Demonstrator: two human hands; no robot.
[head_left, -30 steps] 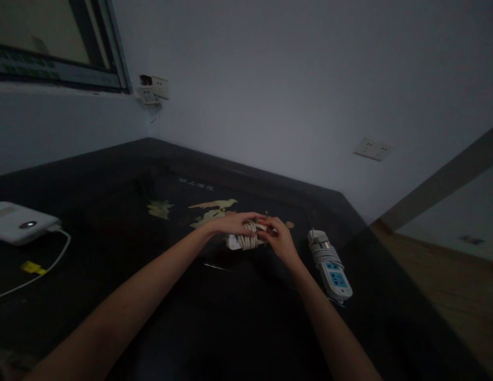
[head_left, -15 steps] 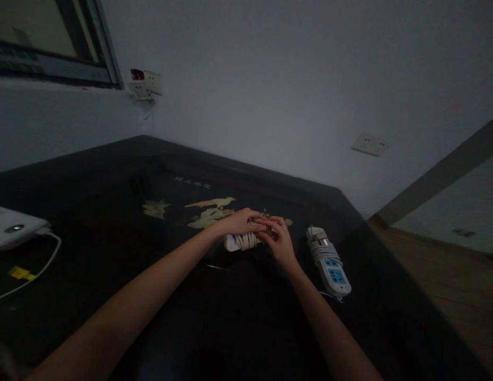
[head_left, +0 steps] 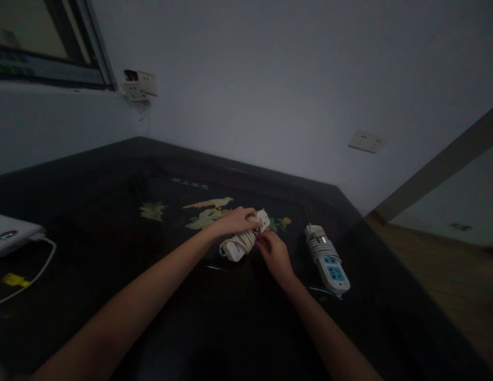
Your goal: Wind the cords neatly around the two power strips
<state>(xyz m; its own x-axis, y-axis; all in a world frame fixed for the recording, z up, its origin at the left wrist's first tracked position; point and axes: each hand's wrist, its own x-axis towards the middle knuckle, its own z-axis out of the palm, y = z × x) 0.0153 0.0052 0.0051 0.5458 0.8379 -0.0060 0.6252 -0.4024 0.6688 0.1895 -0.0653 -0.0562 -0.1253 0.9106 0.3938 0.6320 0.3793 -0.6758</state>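
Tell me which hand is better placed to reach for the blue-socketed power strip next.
Probably the right hand: it is nearer the blue-socketed power strip, on that side, while the left hand is farther away, over the white bundle.

Beyond the dark, glossy table (head_left: pixel 91 211) stands a pale wall (head_left: pixel 270 95) (greyish in the dim light). A dark-framed window (head_left: pixel 32 53) is above the table's far left; brownish floor (head_left: pixel 432 270) lies right of it.

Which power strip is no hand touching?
The power strip farther right, with blue socket panels and grey cord; the left hand holds the other strip.
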